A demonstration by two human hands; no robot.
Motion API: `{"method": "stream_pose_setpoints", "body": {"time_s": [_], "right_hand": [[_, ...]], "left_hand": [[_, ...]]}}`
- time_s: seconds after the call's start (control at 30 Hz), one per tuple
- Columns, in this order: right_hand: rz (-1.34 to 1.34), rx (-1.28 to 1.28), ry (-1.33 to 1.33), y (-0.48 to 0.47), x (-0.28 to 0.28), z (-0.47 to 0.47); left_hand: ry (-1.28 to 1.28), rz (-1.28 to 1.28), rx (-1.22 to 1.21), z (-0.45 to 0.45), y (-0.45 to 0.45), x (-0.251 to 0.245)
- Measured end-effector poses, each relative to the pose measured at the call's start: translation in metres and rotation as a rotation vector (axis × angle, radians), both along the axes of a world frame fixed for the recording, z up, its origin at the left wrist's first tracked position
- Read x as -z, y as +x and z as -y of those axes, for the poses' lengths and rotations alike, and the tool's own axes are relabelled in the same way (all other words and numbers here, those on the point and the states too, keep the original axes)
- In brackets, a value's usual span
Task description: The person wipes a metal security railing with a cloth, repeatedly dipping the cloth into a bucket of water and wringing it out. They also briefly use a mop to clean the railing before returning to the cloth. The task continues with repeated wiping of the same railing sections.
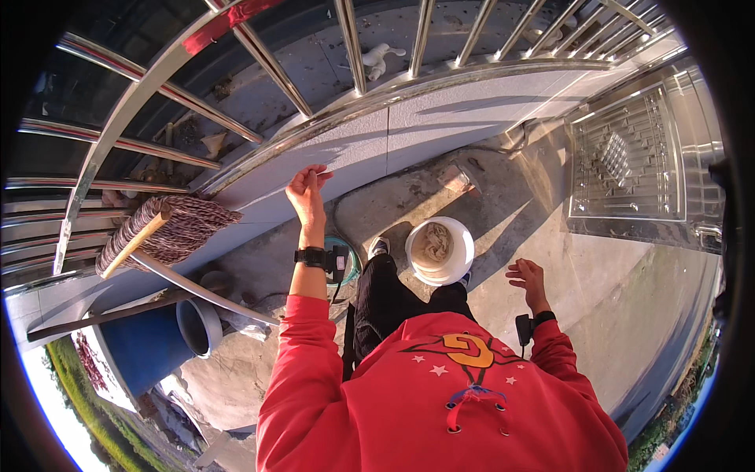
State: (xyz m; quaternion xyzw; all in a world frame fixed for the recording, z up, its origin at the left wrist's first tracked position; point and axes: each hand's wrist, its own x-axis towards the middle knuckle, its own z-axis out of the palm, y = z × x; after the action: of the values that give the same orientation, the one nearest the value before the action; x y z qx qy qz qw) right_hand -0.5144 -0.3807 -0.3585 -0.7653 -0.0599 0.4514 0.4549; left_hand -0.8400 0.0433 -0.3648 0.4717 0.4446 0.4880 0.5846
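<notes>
My left hand (308, 187) is raised beside the tiled wall under the metal railing, its fingers bent together at the tips; whether something small is pinched there is unclear. My right hand (527, 277) hangs over the concrete floor to the right, fingers partly bent and nothing seen in them. Between the two, a white plastic bucket (464, 251) stands on the floor by my feet. A wet-looking cloth (436, 242) lies inside it in brownish water. Left of my left hand, a mop (186, 230) with a dark woven head rests against the railing.
Stainless steel railing bars (419, 38) curve along the wall top. A patterned metal door (628, 156) stands at right. A brick piece (457, 179) lies on the floor. A teal basin (353, 265) is partly behind my left forearm, and a blue barrel (141, 345) is at lower left.
</notes>
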Motion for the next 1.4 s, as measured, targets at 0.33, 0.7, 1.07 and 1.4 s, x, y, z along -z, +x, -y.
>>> {"method": "stream_pose_setpoints", "body": {"time_s": [0.33, 0.7, 1.07, 1.4], "right_hand": [[-0.106, 0.265, -0.248, 0.032, 0.087, 0.164], [-0.277, 0.655, -0.509, -0.066, 0.230, 0.327], [-0.426, 0.772, -0.464, -0.127, 0.278, 0.341], [-0.401, 0.759, -0.357, -0.099, 0.272, 0.297]], "left_hand": [[-0.480, -0.282, 0.745, 0.185, 0.142, 0.185], [0.154, -1.312, 1.474, 0.272, 0.241, 0.504], [0.371, -1.482, 1.517, 0.281, 0.246, 0.630], [-0.184, -1.007, 1.344, 0.321, 0.208, 0.630]]}}
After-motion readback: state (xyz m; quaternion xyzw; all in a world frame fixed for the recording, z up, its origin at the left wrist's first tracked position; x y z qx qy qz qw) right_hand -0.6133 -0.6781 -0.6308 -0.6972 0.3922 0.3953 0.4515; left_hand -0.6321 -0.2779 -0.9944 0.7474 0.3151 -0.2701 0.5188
